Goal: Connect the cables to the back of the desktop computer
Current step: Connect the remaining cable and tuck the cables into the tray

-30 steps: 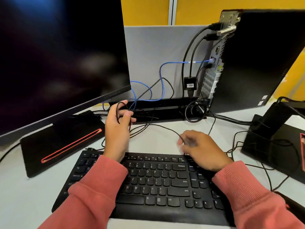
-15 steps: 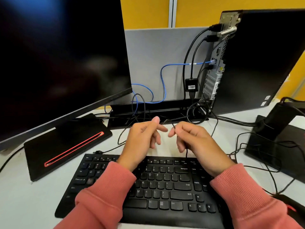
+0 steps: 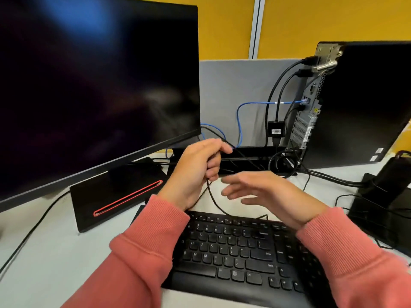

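Observation:
My left hand [image 3: 195, 170] is raised above the desk and grips a thin black cable [image 3: 212, 196] that hangs in a loop down to the keyboard [image 3: 233, 252]. My right hand [image 3: 269, 194] hovers beside it with straight, spread fingers and holds nothing. The black desktop computer [image 3: 364, 103] stands at the right with its rear panel [image 3: 308, 121] turned toward me. A blue network cable [image 3: 239, 121] and several black cables are plugged into that panel.
A large dark monitor [image 3: 95, 85] on a black base with a red stripe [image 3: 124, 198] fills the left. A second black stand [image 3: 387, 192] with loose wires sits at the right edge. A grey partition [image 3: 233, 85] stands behind the desk.
My left hand has risen and curled round the thin black cable. My right hand has let go, opened its fingers and dropped slightly to the right.

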The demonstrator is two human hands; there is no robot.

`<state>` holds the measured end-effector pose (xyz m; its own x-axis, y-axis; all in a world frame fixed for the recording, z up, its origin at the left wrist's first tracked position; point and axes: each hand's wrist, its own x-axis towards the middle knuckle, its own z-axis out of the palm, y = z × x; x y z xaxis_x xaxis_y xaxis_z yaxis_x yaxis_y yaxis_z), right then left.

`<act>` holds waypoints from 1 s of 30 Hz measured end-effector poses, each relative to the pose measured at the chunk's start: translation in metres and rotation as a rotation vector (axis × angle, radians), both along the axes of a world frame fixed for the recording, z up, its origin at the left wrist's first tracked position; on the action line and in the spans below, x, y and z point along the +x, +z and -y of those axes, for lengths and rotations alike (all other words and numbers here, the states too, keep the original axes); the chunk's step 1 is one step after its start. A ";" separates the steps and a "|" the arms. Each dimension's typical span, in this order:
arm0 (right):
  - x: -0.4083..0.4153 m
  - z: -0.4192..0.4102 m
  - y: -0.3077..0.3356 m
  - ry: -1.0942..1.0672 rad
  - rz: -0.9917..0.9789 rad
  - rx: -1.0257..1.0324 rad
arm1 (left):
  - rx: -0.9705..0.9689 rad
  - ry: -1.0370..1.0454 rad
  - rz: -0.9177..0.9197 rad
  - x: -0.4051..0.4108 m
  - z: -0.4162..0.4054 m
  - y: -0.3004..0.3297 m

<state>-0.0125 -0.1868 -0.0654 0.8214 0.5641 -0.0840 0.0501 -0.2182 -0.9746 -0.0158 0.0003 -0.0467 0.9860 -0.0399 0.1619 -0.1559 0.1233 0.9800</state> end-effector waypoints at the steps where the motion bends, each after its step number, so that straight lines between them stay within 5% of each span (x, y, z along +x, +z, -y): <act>1: 0.005 -0.007 0.009 -0.019 -0.097 0.121 | 0.113 -0.031 0.048 -0.002 0.003 0.004; 7: 0.030 -0.025 0.073 -0.225 -0.293 0.326 | 0.720 -0.280 0.196 -0.014 0.008 0.023; 12: 0.042 -0.022 0.106 -0.316 -0.307 0.312 | 0.924 -0.489 0.093 -0.021 -0.004 0.027; 18: 0.027 -0.017 0.107 -0.150 -0.154 0.150 | 0.204 -0.300 -0.142 -0.004 -0.006 0.039; 25: 0.012 0.003 0.074 -0.038 0.134 -0.003 | -0.166 -0.241 -0.172 0.020 0.017 0.056; 30: 0.015 0.025 0.036 -0.037 0.258 -0.504 | -0.411 0.017 -0.208 0.039 0.002 0.074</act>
<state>0.0024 -0.2122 -0.0293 0.8697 0.4765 -0.1290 0.2563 -0.6591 -0.7070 0.0235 -0.0016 0.0274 0.9992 0.0023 -0.0409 0.0341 0.5073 0.8611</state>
